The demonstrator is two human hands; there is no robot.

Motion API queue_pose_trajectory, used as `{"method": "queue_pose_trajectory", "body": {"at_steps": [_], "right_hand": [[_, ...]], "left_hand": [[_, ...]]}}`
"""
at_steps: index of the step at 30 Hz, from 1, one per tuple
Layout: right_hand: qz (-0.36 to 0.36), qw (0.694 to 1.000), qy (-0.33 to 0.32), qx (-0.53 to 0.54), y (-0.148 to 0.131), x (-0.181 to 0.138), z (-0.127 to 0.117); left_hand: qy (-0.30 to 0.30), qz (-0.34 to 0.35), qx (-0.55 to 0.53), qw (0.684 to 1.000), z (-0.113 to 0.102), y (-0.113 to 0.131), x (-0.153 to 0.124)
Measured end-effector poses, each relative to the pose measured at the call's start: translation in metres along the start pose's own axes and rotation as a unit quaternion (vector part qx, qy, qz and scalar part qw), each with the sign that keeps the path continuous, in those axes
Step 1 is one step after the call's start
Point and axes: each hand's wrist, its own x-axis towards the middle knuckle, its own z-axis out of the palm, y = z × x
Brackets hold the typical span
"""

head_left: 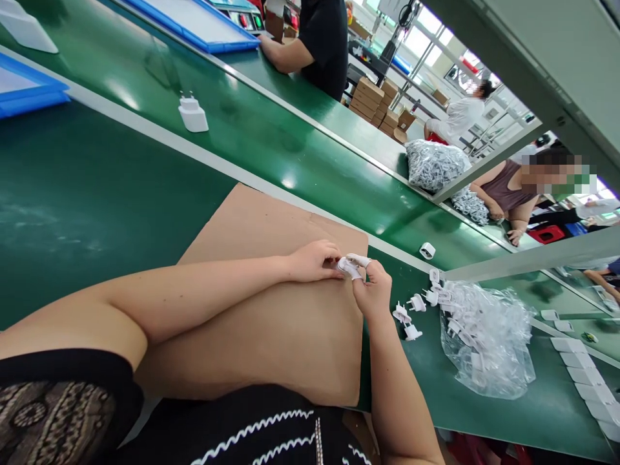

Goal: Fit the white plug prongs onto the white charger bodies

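Observation:
My left hand [314, 261] and my right hand [375, 284] meet above a brown cardboard sheet [290, 323] on the green table. Both are closed, fingertips pinched around a small white plastic piece [343, 265] that is mostly hidden. White covers wrap the thumb and forefinger of my right hand. Just right of that hand, several loose white plug pieces with pins [411, 332] lie on the table. Beside them a clear plastic bag [498, 336] lies open, with more white plug pieces at its mouth.
Beyond a pale rail runs a green conveyor belt [290, 148] carrying a white charger [194, 116] and a small white housing [427, 250]. White housings [584, 374] line up at the right. Blue trays [29, 87] sit at left. A metal post [498, 258] crosses the right side. Co-workers sit opposite.

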Motion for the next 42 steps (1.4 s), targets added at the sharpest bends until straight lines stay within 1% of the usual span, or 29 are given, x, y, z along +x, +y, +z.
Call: {"method": "queue_pose_trajectory", "body": {"at_steps": [4,9,13,16,19,21,25,28,30,31,32,33,34,36,37,38,39,42], "right_hand": [[0.020,0.999,-0.031,-0.040,-0.001,0.002,-0.001],[-0.020,0.994,-0.046,-0.100,-0.005,0.004,-0.003],[-0.014,0.993,-0.046,-0.107,-0.010,0.007,-0.002],[0.024,0.993,-0.051,-0.103,-0.017,0.010,-0.002],[0.098,0.990,-0.060,-0.076,-0.022,0.012,-0.003],[0.132,0.988,-0.056,-0.060,-0.024,0.011,-0.002],[0.137,0.989,-0.041,-0.034,-0.020,0.006,0.006],[0.175,0.982,-0.048,0.055,-0.012,0.005,0.007],[0.203,0.970,-0.050,0.121,-0.004,0.005,-0.006],[0.206,0.969,-0.051,0.125,0.001,0.005,-0.017],[0.207,0.972,-0.057,0.097,0.006,0.004,-0.031],[0.215,0.973,-0.074,0.035,0.013,0.001,-0.048],[0.233,0.967,-0.096,-0.044,0.019,-0.002,-0.065],[0.301,0.926,-0.146,-0.176,0.033,-0.012,-0.095],[0.337,0.903,-0.165,-0.208,0.040,-0.017,-0.105],[0.367,0.887,-0.176,-0.218,0.046,-0.021,-0.112],[0.387,0.879,-0.179,-0.212,0.051,-0.023,-0.114],[0.410,0.877,-0.170,-0.186,0.061,-0.023,-0.108]], "left_hand": [[-0.004,-0.001,-0.007,1.000,0.000,0.000,0.000],[0.001,0.006,-0.026,1.000,0.001,-0.002,0.000],[0.005,-0.003,-0.021,1.000,0.002,-0.003,0.001],[0.002,-0.013,-0.016,1.000,0.002,-0.001,0.001],[0.004,-0.021,-0.003,1.000,0.001,0.002,0.000],[0.007,-0.018,0.003,1.000,0.000,0.003,0.000],[0.009,-0.009,-0.008,1.000,0.001,0.001,-0.001],[0.009,-0.016,-0.013,1.000,0.004,0.000,-0.002],[0.007,-0.033,-0.017,0.999,0.007,-0.001,-0.002],[0.010,-0.048,-0.021,0.999,0.008,-0.002,-0.002],[0.018,-0.066,-0.024,0.997,0.007,-0.004,-0.001],[0.031,-0.088,-0.023,0.995,0.005,-0.007,0.001],[0.048,-0.112,-0.019,0.992,0.001,-0.012,0.005],[0.092,-0.154,0.005,0.984,-0.014,-0.025,0.016],[0.113,-0.172,0.024,0.978,-0.024,-0.033,0.024],[0.134,-0.189,0.047,0.972,-0.036,-0.042,0.031],[0.152,-0.207,0.073,0.964,-0.049,-0.050,0.039],[0.192,-0.261,0.155,0.933,-0.088,-0.078,0.055]]}}
